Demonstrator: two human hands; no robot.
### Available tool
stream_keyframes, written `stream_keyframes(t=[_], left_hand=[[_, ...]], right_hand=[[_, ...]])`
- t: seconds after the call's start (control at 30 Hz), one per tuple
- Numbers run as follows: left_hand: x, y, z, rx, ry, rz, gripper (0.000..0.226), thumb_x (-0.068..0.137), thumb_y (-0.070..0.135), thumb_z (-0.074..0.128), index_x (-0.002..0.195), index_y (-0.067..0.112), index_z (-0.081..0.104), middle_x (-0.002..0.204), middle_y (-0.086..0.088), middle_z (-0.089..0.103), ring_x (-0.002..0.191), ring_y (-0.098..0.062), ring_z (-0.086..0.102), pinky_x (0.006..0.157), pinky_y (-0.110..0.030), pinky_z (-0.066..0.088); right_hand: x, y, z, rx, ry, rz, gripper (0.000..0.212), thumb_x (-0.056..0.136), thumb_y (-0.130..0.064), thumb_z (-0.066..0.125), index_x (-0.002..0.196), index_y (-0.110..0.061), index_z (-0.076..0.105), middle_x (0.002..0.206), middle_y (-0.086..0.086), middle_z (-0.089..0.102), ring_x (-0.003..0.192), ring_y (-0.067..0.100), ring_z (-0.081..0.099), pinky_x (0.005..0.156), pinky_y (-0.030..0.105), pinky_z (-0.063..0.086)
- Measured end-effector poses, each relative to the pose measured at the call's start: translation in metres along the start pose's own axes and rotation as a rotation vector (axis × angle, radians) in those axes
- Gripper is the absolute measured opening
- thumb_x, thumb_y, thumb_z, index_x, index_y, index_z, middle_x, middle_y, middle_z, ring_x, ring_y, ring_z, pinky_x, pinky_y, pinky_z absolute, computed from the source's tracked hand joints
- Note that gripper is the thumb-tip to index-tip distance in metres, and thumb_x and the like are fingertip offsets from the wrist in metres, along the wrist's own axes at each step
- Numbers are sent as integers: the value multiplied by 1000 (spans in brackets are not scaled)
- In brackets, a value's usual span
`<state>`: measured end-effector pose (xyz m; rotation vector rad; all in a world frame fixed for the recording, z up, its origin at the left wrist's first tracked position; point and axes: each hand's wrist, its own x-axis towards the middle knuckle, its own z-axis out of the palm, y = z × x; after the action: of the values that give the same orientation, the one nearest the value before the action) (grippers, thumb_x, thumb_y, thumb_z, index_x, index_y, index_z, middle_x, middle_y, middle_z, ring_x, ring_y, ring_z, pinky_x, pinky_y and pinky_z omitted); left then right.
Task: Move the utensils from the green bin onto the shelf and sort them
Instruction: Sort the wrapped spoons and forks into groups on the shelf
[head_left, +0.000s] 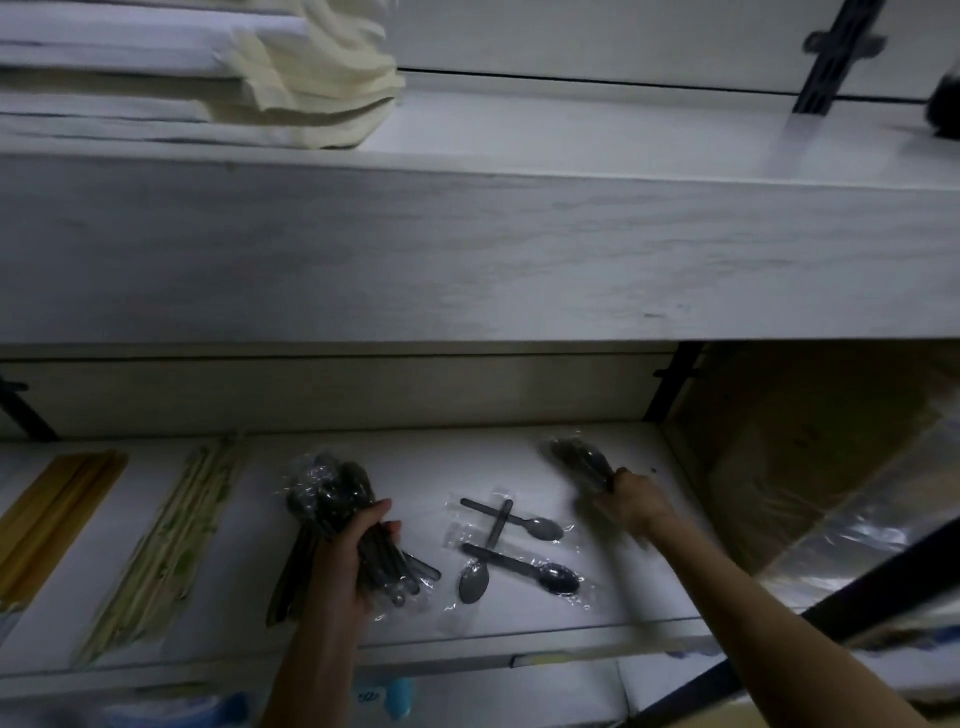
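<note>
Two grips, left hand (349, 561) curled round a spoon bundle (332, 486), right hand (631, 501) round smaller bundle (577, 460)

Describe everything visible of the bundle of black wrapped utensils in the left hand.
The bundle of black plastic utensils is a thick handful, each piece in clear, glinting crinkled wrap. Rounded ends fan away from the person; thin handles stick out below the grip. The left hand grips its middle, fingers curled round it. It sits low over the white lower shelf, left of the loose wrapped spoons; whether it touches the shelf is unclear.
</note>
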<state>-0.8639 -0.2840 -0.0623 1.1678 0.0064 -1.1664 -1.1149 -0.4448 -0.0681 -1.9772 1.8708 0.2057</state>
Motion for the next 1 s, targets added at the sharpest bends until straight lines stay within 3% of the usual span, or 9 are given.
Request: stream_keyframes(t=[0.17, 0.27, 0.4, 0.47, 0.57, 0.73, 0.87, 1.0], left_hand=[[3, -4, 4, 41, -31, -31, 13, 76, 8, 69, 87, 10, 62, 65, -4, 63, 54, -11, 62, 48, -20, 53], [6, -5, 4, 57, -48, -39, 12, 76, 9, 69, 85, 11, 62, 65, -3, 62, 53, -11, 60, 49, -22, 51], [10, -7, 4, 54, -40, -53, 10, 76, 8, 68, 82, 9, 61, 61, -5, 61, 46, -10, 60, 44, -19, 50], [9, -8, 6, 42, -37, -64, 8, 77, 7, 67, 80, 9, 60, 60, -5, 61, 44, -10, 59, 42, -17, 49], [6, -8, 7, 40, -30, -73, 7, 80, 6, 65, 78, 9, 58, 68, -7, 56, 54, -12, 57, 42, -16, 49], [6, -4, 4, 63, -21, -68, 7, 80, 7, 65, 77, 9, 58, 54, -4, 60, 43, -9, 58, 42, -16, 49], [8, -2, -3, 60, -26, -78, 9, 78, 9, 66, 78, 12, 58, 59, -3, 59, 47, -10, 58, 43, -19, 49], [6, -2, -3, 64, -20, -65, 9, 79, 8, 65, 76, 12, 57, 49, -1, 60, 41, -9, 57, 41, -17, 47]], right_hand=[[-12, -6, 22, 188, 64, 134, 62, 86, -39, 60, 132, -4, 36, 134, 16, 46, 121, 33, 48, 96, 36, 42], [-22, -11, 20, 59, 147, 78, 76, 80, -55, 60, 134, -7, 35, 137, 12, 38, 127, 31, 39, 102, 39, 37], [-44, -21, 21, -10, 406, -289, 53, 83, -43, 59, 126, -12, 51, 130, 10, 50, 119, 30, 46, 96, 37, 38], [-58, -31, 31, -94, 262, -498, 45, 85, -44, 55, 123, -19, 53, 128, 5, 52, 119, 25, 48, 97, 34, 37], [-68, -42, 53, -240, 75, -542, 42, 85, -48, 53, 118, -22, 52, 130, 1, 50, 122, 22, 45, 101, 33, 34], [-68, -43, 57, -162, 151, -526, 32, 95, -26, 39, 124, -14, 48, 129, 7, 53, 120, 24, 49, 97, 31, 37], [-60, -46, 45, -44, 186, -469, 24, 97, -12, 33, 119, -9, 42, 124, 11, 48, 111, 29, 53, 85, 37, 41], [-43, -57, 53, -168, 135, -477, 35, 97, -9, 31, 131, -7, 37, 133, 13, 40, 120, 30, 44, 96, 37, 37]])
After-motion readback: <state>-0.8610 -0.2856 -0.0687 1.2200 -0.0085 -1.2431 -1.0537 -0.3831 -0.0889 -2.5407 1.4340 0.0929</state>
